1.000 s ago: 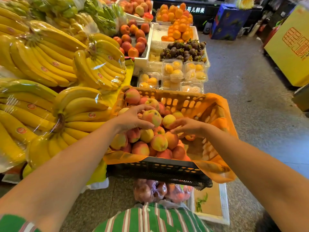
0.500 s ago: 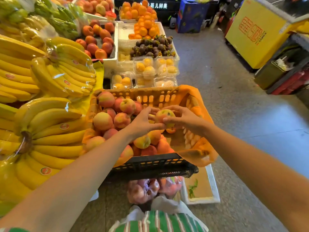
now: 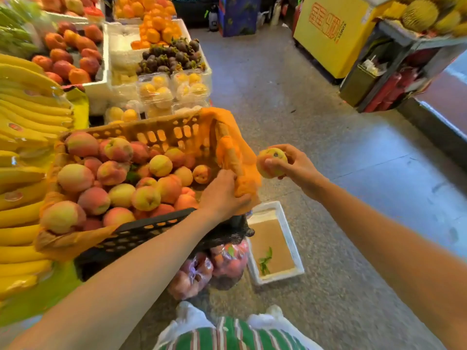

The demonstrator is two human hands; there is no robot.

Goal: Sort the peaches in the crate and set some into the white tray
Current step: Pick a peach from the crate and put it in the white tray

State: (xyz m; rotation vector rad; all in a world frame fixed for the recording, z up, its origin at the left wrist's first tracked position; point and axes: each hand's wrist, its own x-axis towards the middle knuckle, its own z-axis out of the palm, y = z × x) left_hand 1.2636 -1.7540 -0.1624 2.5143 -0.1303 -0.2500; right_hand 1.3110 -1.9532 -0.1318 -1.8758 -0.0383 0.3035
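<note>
The crate stands raised beside the bananas, at a height easy for both arms. Its orange liner hangs over the rim, I think to protect the soft fruit from the hard plastic. The peaches lie heaped in its left and middle part; the right part is thinner, probably because picking goes from this side. The white tray lies low on the floor, just beside the right corner of the crate, so a chosen fruit has a short way down. Its visible part carries a brown sheet and some green leaves, no fruit. The two hands are apart. The left hand grips the folded liner at the right edge of the crate, perhaps to steady it. The right hand holds one peach outside the crate, above the floor and higher than the tray, its dark spot turned up; this seems an inspection before deciding.

What supports the crate I cannot see. The left side of the tray goes behind the crate and behind a bag of reddish fruit under it. The left hand covers the near right corner of the crate, and the fingers cover the underside of the held peach
</note>
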